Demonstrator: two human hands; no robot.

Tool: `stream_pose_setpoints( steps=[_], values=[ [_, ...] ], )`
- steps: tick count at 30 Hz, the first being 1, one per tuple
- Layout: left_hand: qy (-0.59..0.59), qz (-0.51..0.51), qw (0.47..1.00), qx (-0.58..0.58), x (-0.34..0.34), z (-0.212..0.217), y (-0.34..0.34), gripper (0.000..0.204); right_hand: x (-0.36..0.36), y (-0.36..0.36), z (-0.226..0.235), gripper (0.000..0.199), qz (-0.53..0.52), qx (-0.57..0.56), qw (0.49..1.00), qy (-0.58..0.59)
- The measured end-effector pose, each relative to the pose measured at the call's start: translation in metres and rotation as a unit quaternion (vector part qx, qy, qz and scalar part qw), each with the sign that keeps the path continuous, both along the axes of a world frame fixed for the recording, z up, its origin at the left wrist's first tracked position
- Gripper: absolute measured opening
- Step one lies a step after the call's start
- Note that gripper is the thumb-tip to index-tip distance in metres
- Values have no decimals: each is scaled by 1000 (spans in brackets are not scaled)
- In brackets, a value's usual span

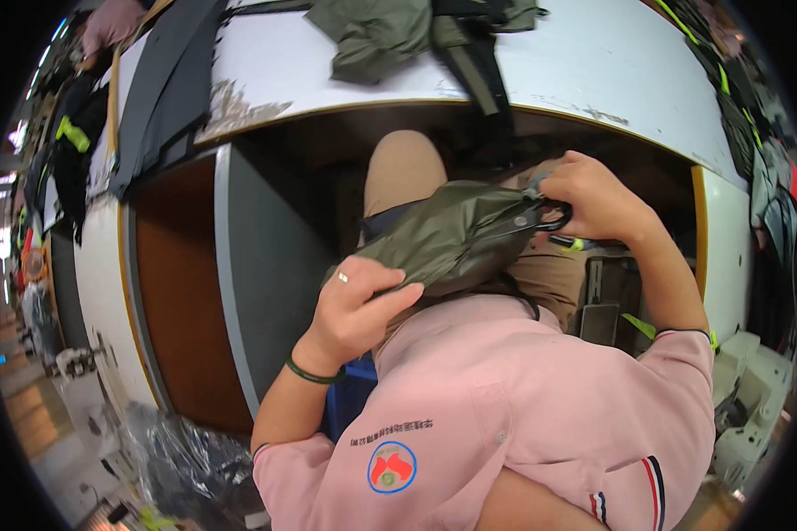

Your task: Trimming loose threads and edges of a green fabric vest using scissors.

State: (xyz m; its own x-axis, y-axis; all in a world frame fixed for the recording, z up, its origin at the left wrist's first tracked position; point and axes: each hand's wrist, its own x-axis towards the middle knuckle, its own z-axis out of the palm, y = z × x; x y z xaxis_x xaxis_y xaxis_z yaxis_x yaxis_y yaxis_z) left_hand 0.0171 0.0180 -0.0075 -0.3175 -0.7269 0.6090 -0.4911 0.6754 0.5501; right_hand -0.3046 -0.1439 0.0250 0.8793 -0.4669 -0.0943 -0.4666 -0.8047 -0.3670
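Note:
An olive-green piece of thin, shiny fabric (456,230) stretches across my lap between both hands. My left hand (354,305) is closed on its near left edge, thumb and fingers pinching the cloth. At its far right end my right hand (598,199) is closed on the gathered cloth, its fingers bent around it. A small black loop (555,217) shows just under the right fingers; I cannot tell what it belongs to. A round grey dot, perhaps a snap, sits on the fabric near this loop. Folds hide the fabric's underside.
Ahead is a worn white tabletop (584,66) with olive and black garments (372,40) on it, one hanging over its edge. A grey panel (252,257) stands left of my legs. Clear plastic wrapping (181,465) lies lower left; a pale sewing machine (753,394) is at right.

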Motion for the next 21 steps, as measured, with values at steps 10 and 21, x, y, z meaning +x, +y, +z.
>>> stream_pose_setpoints(
  steps=[10, 21],
  values=[
    [116, -35, 708, 696, 150, 26, 153, 32, -23, -20, -35, 43, -186, 101, 975, -66],
    [-422, -54, 637, 644, 96, -164, 198, 35, 64, -25, -26, 49, -41, 40, 997, -57]
  ],
)
